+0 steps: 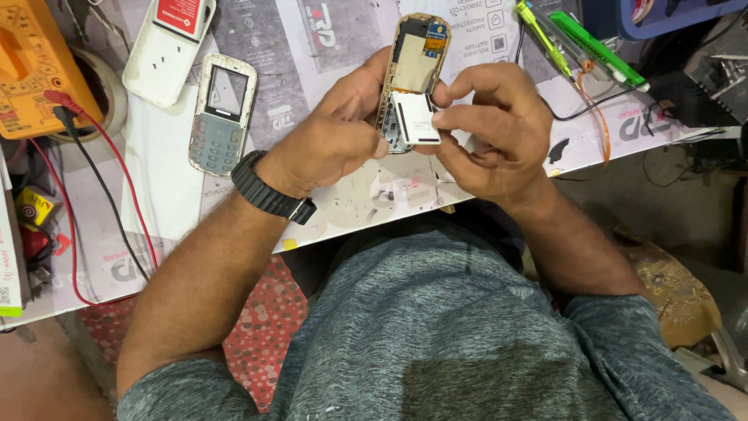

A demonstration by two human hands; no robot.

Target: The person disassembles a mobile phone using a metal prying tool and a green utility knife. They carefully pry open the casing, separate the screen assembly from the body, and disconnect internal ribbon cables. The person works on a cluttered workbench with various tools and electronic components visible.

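Meter: orange multimeter (31,66) at far left, red and black leads trailing over the paper-covered bench (171,195).
Front cover: keypad shell (220,113) already off, lying face up beside a white casing (167,51).
Left hand: left hand (335,140), watch on wrist, closed around the opened phone body (413,74), held just above the bench.
Right hand: right hand (491,129) pinching the small white display module (415,118), which is lifted against the board; whether it is attached I cannot tell.
Progress: seems midway; phone stripped, nothing reassembled.
Tools: green screwdrivers (584,43) lie untouched at right.
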